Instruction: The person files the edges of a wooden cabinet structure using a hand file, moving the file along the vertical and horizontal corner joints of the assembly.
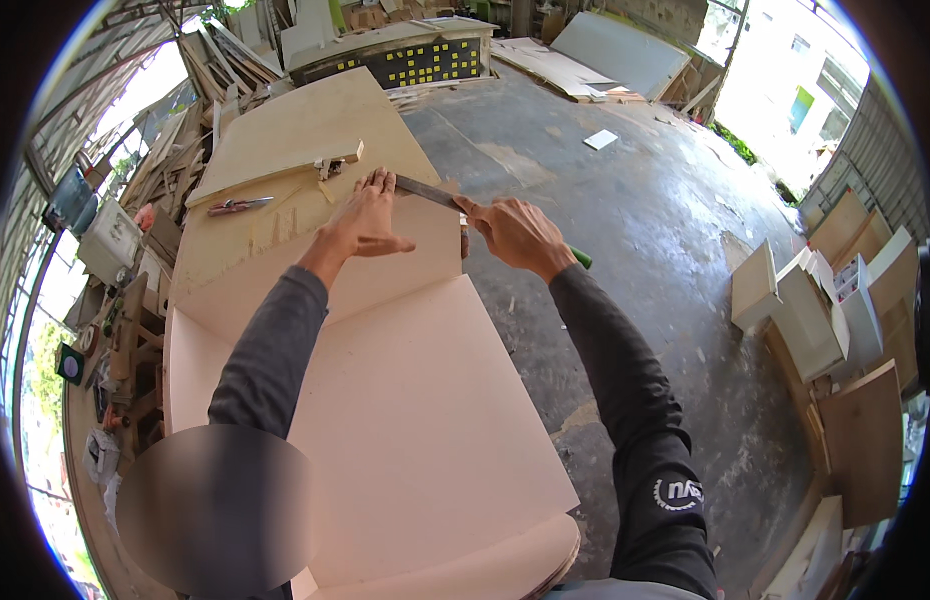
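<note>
One panel point(435, 400), pale, nearest us. One file point(426, 190), at the board point(435, 250) edge: our right hand point(525, 237) has fingers wrapped round it; our left hand point(368, 220), fingers flat, thumb wide, meets its tip, seemingly for steadiness. Beyond, on the counter point(375, 115): red tool point(240, 206), wood strip point(275, 178), presumably kept aside for room.

Woodworking workshop; evidenced by timber offcuts point(173, 158) heaped at left; board panels point(865, 445) standing at right; stained grey floor point(675, 265); corrugated cladding point(878, 135) at upper right.
</note>
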Motion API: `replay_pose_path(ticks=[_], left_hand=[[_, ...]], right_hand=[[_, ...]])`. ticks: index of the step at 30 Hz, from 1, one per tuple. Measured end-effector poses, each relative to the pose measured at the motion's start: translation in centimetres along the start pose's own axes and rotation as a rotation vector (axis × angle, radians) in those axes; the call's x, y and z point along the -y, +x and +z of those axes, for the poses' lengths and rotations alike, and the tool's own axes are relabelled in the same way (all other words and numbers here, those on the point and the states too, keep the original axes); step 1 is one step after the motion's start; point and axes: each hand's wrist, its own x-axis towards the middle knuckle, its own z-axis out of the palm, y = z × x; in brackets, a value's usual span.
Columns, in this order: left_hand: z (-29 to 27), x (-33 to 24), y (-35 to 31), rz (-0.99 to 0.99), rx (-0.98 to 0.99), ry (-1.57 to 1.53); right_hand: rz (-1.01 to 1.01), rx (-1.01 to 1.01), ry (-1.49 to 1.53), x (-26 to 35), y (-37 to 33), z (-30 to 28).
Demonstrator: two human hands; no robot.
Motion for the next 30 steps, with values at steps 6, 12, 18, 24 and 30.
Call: replay_pose_path(ticks=[6, 12, 18, 24, 30], left_hand=[[-0.3, 1.9, 7.0, -0.175, 0.047, -0.038], [2.4, 0.8, 0.8, 0.084, -0.203, -0.163], [3.6, 7.9, -7.2, 0.077, -0.288, -0.176], [1.8, 15.4, -17.4, -0.143, -0.266, -0.035], [3.0, 21.5, -23.2, -0.371, -0.265, 0.116]], right_hand=[[0.141, 0.01, -0.086, 0.2, 5.2, -1.9], [0.229, -0.192, 0.073, -3.1, -11.0, 0.2], [0.598, -0.234, 0.055, -6.3, -40.3, 0.1], [1.05, -0.555, 0.082, -2.8, -62.0, 5.5], [1.701, -0.504, -0.053, 2.0, -77.0, 13.5]])
